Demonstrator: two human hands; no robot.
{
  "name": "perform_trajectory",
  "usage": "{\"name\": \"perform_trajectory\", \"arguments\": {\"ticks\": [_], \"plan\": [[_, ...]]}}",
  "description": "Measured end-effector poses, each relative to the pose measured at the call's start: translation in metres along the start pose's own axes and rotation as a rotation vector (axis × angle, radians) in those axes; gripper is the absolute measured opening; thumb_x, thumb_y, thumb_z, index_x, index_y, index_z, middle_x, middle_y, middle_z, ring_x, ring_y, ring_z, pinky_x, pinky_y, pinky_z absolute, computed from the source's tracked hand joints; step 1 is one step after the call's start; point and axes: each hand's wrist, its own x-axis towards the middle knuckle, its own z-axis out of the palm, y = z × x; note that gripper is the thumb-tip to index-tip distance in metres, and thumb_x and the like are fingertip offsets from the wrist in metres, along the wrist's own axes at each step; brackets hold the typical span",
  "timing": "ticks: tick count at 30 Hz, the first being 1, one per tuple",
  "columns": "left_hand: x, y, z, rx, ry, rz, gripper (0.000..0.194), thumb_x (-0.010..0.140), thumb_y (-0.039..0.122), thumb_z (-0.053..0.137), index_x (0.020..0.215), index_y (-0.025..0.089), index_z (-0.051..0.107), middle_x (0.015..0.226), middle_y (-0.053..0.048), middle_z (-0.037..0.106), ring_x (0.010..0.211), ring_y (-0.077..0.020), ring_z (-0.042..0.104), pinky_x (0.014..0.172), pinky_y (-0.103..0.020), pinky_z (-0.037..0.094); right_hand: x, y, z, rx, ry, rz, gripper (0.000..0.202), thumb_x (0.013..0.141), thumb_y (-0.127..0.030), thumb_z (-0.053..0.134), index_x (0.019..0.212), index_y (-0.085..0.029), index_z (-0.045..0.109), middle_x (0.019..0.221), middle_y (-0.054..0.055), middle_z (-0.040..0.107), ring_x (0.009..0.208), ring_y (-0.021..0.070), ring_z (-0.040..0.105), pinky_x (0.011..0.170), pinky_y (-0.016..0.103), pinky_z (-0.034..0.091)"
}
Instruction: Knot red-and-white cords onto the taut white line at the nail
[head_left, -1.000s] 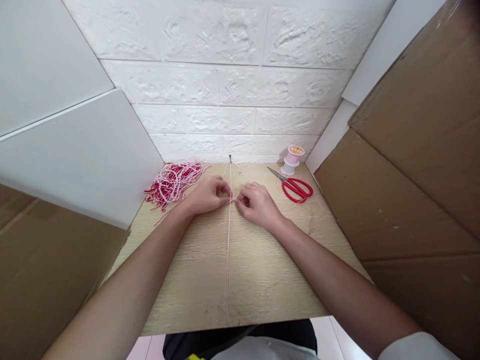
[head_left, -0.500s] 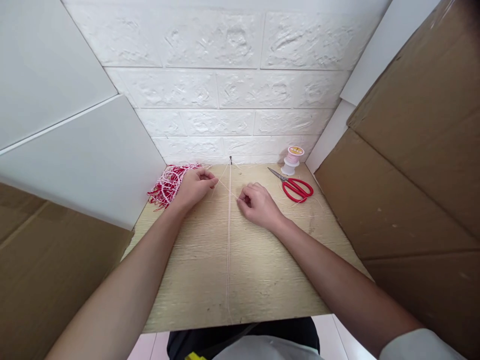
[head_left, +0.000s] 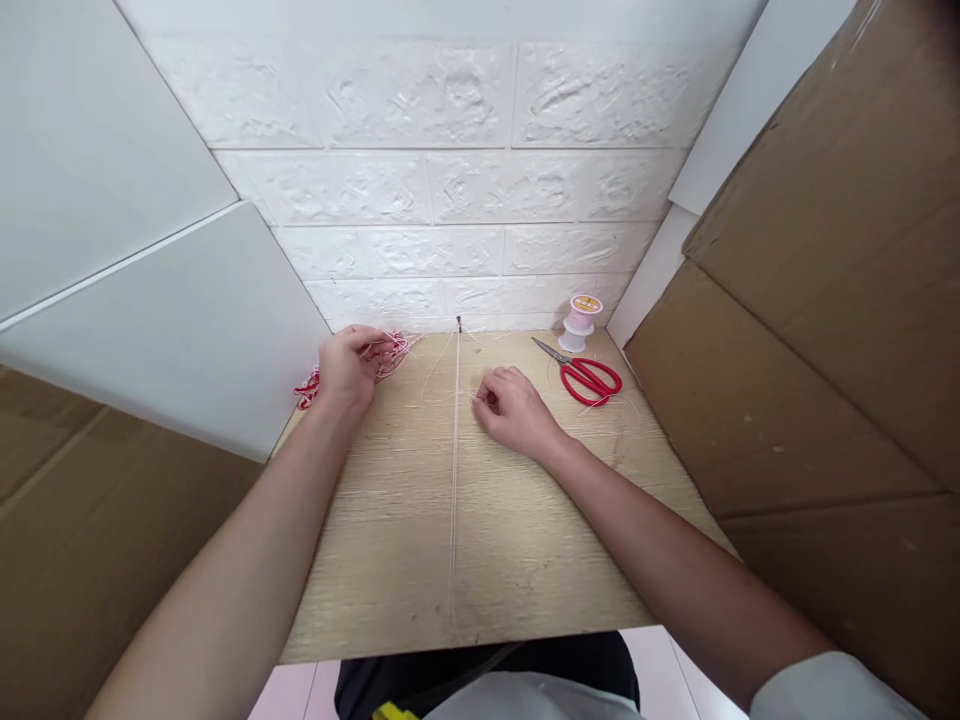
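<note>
Pale cords (head_left: 454,480) run straight down the wooden board from a small dark hook (head_left: 459,322) at the foot of the wall. Just right of them, my right hand (head_left: 514,408) is closed, pinching a thin light thread that crosses the cords. My left hand (head_left: 351,368) is over the pile of red and white knotted cords (head_left: 394,355) at the back left, hiding much of it. Its fingers are bent and apart, with thin threads passing by them; whether it holds one is unclear. A loose thread loop lies between the left hand and the upright cords.
Red-handled scissors (head_left: 591,381) lie at the back right with loose thread around them. Behind them stand two stacked spools (head_left: 581,322), one with a pink label. White panels and cardboard (head_left: 810,400) flank the wooden board (head_left: 525,540), and a white brick-patterned wall closes the back.
My left hand has moved left and away from the crossing thread, onto the red and white pile. The thread has slackened on the left. My right hand has stayed nearly still.
</note>
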Motion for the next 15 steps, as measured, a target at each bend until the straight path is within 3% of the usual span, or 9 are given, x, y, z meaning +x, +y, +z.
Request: {"name": "perform_trajectory", "arguments": {"ticks": [2, 5, 7, 9, 11, 13, 15], "plan": [[-0.005, 0.014, -0.009, -0.088, -0.337, -0.049, 0.025, 0.061, 0.033, 0.074, 0.062, 0.018, 0.054, 0.073, -0.006, 0.061, 0.070, -0.0172, 0.060, 0.070, -0.033, 0.052, 0.000, 0.001, 0.000, 0.001, 0.000, 0.004, 0.012, 0.088, -0.020, 0.054, 0.076, -0.018, 0.053, 0.082, 0.006, 0.058, 0.085, 0.0198, 0.049, 0.079, 0.032, 0.038], [-0.012, 0.030, -0.021, 0.070, -0.825, -0.189, 0.056, 0.054, 0.068, 0.077, 0.048, 0.019, 0.051, 0.062, -0.012, 0.059, 0.070, -0.0269, 0.062, 0.073, -0.044, 0.053, 0.001, 0.001, 0.001, 0.004, -0.002, 0.009, 0.012, 0.088, -0.020, 0.054, 0.076, -0.018, 0.053, 0.080, 0.005, 0.058, 0.083, 0.0191, 0.049, 0.078, 0.031, 0.038], [-0.015, 0.032, -0.024, 0.197, -0.991, -0.268, 0.072, 0.052, 0.088, 0.065, 0.044, 0.018, 0.052, 0.066, -0.017, 0.062, 0.072, -0.0312, 0.064, 0.073, -0.047, 0.054, 0.001, 0.001, 0.001, 0.006, -0.003, 0.010, 0.012, 0.088, -0.020, 0.055, 0.076, -0.018, 0.053, 0.080, 0.005, 0.058, 0.083, 0.0188, 0.049, 0.078, 0.031, 0.037], [-0.016, 0.029, -0.019, 0.286, -0.959, -0.264, 0.074, 0.064, 0.089, 0.057, 0.050, 0.016, 0.059, 0.073, -0.018, 0.065, 0.071, -0.0267, 0.064, 0.069, -0.041, 0.053, 0.000, 0.000, 0.000, 0.008, -0.005, 0.014, 0.012, 0.088, -0.020, 0.055, 0.076, -0.017, 0.054, 0.080, 0.004, 0.058, 0.083, 0.0186, 0.049, 0.078, 0.031, 0.037], [-0.017, 0.022, -0.010, 0.404, -0.801, -0.197, 0.058, 0.076, 0.070, 0.064, 0.064, 0.014, 0.066, 0.072, -0.012, 0.064, 0.062, -0.0168, 0.059, 0.057, -0.029, 0.047, 0.000, -0.001, 0.000, 0.010, -0.008, 0.017, 0.012, 0.088, -0.020, 0.056, 0.077, -0.017, 0.054, 0.080, 0.004, 0.059, 0.083, 0.0184, 0.049, 0.078, 0.030, 0.037], [-0.019, 0.014, 0.000, 0.594, -0.629, -0.094, 0.040, 0.073, 0.053, 0.075, 0.071, 0.014, 0.066, 0.064, -0.005, 0.058, 0.052, -0.0103, 0.050, 0.045, -0.022, 0.036, 0.001, -0.001, 0.000, 0.006, -0.018, 0.015, 0.011, 0.089, -0.020, 0.056, 0.078, -0.017, 0.055, 0.081, 0.004, 0.059, 0.083, 0.0182, 0.050, 0.078, 0.030, 0.036], [-0.023, 0.008, 0.009, 0.724, -0.646, -0.069, 0.035, 0.076, 0.049, 0.074, 0.085, 0.015, 0.070, 0.060, -0.001, 0.055, 0.047, -0.0092, 0.047, 0.043, -0.021, 0.032, 0.002, -0.002, 0.001, -0.009, -0.030, 0.016, 0.011, 0.090, -0.021, 0.056, 0.079, -0.017, 0.056, 0.082, 0.004, 0.060, 0.083, 0.0180, 0.050, 0.077, 0.031, 0.035]]}}
